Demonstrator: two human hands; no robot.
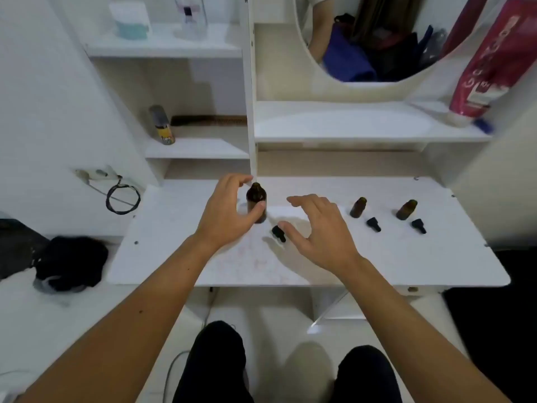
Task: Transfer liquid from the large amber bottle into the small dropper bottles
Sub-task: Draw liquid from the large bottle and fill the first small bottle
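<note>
Hands hover over the white tabletop [377, 257]: the left hand [223, 213], fingers curled wide, nears the large amber glass bottle [256, 200] by the far edge; the right hand [316, 228], spread and empty, hangs above a black dropper cap [278, 233]. Two small amber dropper bottles [358, 207] stand uncapped rightward. Pouring seemingly awaits a firm grip.

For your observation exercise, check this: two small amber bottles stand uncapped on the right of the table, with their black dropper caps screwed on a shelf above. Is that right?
Not quite. In the head view the two small amber bottles do stand uncapped at right, but their black dropper caps lie on the table in front of them, not on a shelf.
</note>
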